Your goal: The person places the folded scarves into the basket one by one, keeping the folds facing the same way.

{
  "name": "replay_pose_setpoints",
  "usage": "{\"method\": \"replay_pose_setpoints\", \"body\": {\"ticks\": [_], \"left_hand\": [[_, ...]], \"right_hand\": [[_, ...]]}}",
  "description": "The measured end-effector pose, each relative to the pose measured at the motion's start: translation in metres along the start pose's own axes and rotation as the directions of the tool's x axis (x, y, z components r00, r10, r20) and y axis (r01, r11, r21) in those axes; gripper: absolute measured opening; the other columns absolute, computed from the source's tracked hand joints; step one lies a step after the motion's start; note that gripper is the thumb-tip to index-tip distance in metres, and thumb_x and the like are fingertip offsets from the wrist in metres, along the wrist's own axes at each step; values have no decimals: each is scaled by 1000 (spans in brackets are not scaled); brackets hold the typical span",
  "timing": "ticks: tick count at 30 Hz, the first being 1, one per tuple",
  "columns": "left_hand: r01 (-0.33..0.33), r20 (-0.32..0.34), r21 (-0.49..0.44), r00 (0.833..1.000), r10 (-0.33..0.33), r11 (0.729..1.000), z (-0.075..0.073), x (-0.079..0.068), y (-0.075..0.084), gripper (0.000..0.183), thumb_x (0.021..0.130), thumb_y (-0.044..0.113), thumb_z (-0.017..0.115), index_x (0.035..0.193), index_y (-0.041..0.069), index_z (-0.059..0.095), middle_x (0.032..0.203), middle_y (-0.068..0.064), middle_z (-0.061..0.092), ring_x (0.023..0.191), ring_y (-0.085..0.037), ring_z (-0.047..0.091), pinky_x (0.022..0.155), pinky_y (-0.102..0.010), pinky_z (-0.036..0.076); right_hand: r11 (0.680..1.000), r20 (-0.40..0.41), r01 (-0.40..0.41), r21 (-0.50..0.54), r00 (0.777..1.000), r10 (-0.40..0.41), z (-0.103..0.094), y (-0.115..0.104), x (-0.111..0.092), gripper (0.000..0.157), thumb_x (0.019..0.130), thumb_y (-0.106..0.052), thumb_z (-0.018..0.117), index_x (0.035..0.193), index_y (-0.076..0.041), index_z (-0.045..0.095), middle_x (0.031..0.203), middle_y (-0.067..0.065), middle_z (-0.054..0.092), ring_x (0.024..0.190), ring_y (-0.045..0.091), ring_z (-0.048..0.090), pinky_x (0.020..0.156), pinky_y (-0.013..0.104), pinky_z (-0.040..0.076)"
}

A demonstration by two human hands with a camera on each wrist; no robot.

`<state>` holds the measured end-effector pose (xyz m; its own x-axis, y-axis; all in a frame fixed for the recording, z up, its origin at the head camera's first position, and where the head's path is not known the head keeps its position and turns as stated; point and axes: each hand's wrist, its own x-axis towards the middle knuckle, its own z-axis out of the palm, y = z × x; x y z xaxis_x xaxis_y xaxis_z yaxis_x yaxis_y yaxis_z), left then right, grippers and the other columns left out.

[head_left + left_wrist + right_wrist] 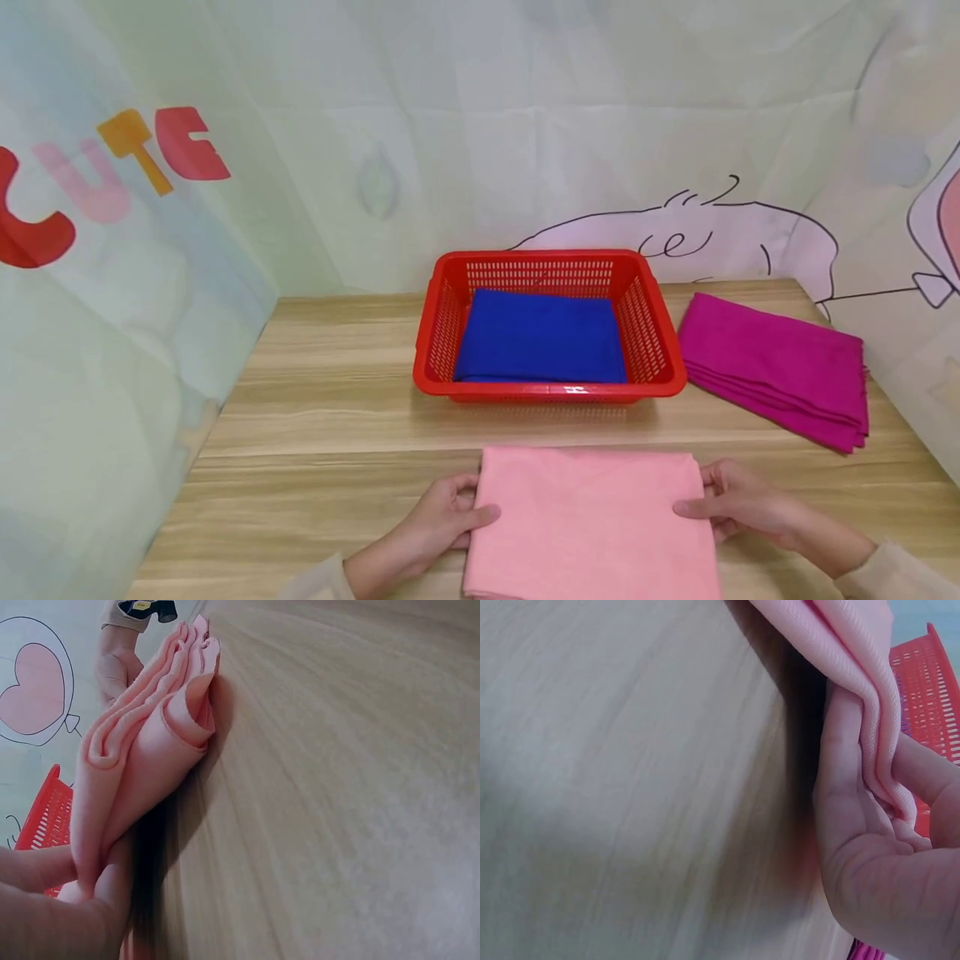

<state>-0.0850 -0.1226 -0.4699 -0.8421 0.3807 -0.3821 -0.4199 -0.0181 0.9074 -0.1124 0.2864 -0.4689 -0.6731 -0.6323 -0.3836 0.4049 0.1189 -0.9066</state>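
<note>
A folded light pink cloth (592, 525) is held between my two hands at the front of the table, in front of the basket. My left hand (435, 521) pinches its left edge, thumb on top and fingers underneath. On the opposite edge my right hand (750, 504) grips it the same way. Both wrist views show the pink cloth (142, 742) raised off the wood, its folded layers stacked and its near end drooping. Behind it stands a red plastic basket (551, 389) with slotted walls. Inside the basket lies a folded blue cloth (540, 337).
To the right of the basket lies a folded magenta cloth (776, 362), near the table's right edge. The wooden table (322, 400) meets a printed fabric backdrop (337, 167) behind and at both sides.
</note>
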Motion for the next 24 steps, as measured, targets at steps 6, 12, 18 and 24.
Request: {"method": "replay_pose_setpoints", "body": {"ticks": [6,12,18,24], "left_hand": [[2,-4,27,1000,-2,1000,0,-2,3,44,93,-6,63,129,-20,43,95,-23,71,85,-29,72,74,-44,60],[9,-7,45,1000,-8,999,-1,-3,7,44,93,-6,63,129,-21,43,95,-26,71,85,-30,72,73,-44,60],[20,-15,54,1000,-19,998,-1,-5,8,46,94,-6,63,131,-22,42,96,-25,71,85,-29,72,73,-44,61],[19,-18,57,1000,-18,998,-1,-6,9,47,94,-6,62,133,-22,42,97,-26,71,87,-32,72,73,-44,60]], "right_hand": [[999,46,28,26,999,-29,1,-4,-1,12,99,-1,56,106,2,65,83,5,74,72,11,70,63,26,59],[999,63,5,50,998,-8,2,-7,-2,13,99,0,55,107,1,66,86,5,74,74,11,70,64,26,59],[998,73,24,55,997,-28,3,-10,-4,13,100,0,54,109,5,63,90,10,74,79,16,72,67,30,60],[998,79,16,55,997,-20,3,-14,-5,13,100,0,54,109,5,62,92,11,74,80,17,73,69,32,61]]}}
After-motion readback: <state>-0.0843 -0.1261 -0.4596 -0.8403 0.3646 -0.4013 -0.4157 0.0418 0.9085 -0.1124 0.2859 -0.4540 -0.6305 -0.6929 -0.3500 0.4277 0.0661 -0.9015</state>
